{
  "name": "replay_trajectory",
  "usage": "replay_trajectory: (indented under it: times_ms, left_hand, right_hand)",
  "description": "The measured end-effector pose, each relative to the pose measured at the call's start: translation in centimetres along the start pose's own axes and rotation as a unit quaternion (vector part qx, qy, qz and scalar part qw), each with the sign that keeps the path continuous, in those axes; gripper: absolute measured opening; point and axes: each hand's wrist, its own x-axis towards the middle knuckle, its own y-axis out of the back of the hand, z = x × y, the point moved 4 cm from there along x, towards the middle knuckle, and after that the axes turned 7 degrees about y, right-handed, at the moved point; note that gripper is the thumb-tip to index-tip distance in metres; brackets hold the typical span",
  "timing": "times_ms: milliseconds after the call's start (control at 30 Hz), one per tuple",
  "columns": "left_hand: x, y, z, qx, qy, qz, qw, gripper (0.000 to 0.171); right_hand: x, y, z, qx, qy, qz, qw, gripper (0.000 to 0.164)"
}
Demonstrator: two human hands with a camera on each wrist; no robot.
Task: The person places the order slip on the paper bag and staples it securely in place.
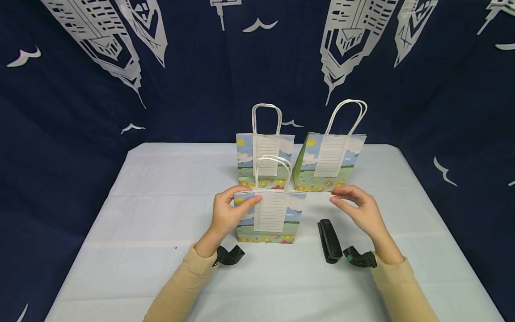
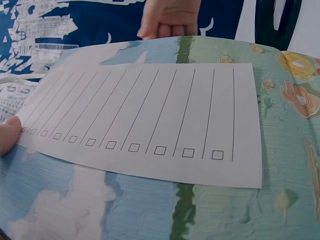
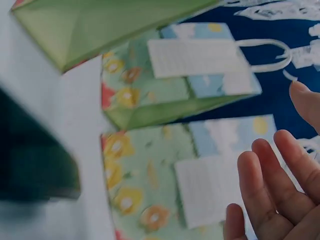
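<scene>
My left hand (image 1: 226, 213) pinches the left upper edge of a small paper gift bag (image 1: 246, 227), thumb in front and fingers behind. The bag stands upright with white handles, painted sky and flowers, and a lined paper list (image 2: 150, 115) with checkboxes on its face. That list fills the left wrist view, the thumb (image 2: 7, 136) at its edge. To the right, my right hand (image 1: 360, 209) hovers with loosely bent fingers, holding nothing. Below it on the table lies a black stapler (image 1: 330, 241); in the right wrist view a blurred dark shape (image 3: 35, 155) appears.
Two matching gift bags stand behind: one directly back (image 1: 244, 165), partly hidden by the front bag, and one at the right (image 1: 311, 172) showing its green side. All are on a table with a white cloth (image 1: 161, 214). A navy curtain (image 1: 193, 89) hangs behind.
</scene>
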Motion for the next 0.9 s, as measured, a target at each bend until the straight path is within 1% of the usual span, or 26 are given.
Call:
replay_trajectory:
  times_ms: [167,267,333,533,600,633,767,900]
  left_hand:
    - [0.0,-0.1,-0.2,-0.008,0.012,-0.002,0.9999,0.017]
    - [0.0,-0.1,-0.2,-0.008,0.016,-0.003,0.9998,0.016]
    - [0.0,-0.1,-0.3,-0.007,0.017,-0.003,0.9998,0.016]
    - [0.0,-0.1,-0.3,-0.009,0.01,0.0,0.9999,0.016]
    - [-0.1,-0.1,-0.3,-0.01,0.007,0.001,0.9999,0.016]
    - [-0.1,-0.1,-0.3,-0.01,0.006,0.002,0.9999,0.016]
    - [-0.1,-0.1,-0.3,-0.009,0.005,0.002,0.9999,0.016]
    - [0.0,-0.2,-0.3,-0.01,0.004,0.001,0.9999,0.016]
  right_hand:
    - [-1.3,0.3,2.5,-0.028,-0.057,-0.038,0.997,0.035]
    - [-2.1,0.1,4.0,-0.026,-0.085,-0.056,0.995,0.042]
    - [-2.6,-0.2,4.9,-0.02,-0.094,-0.076,0.992,0.046]
    - [-3.6,-1.3,6.8,0.016,-0.097,-0.143,0.985,0.053]
    - [-3.8,-1.6,6.5,0.026,-0.096,-0.156,0.983,0.055]
    - [-3.9,-1.7,6.6,0.024,-0.093,-0.161,0.982,0.056]
    - [-4.0,-1.9,5.7,0.014,-0.088,-0.166,0.982,0.058]
    - [-4.4,-2.1,7.0,-0.002,-0.078,-0.165,0.983,0.06]
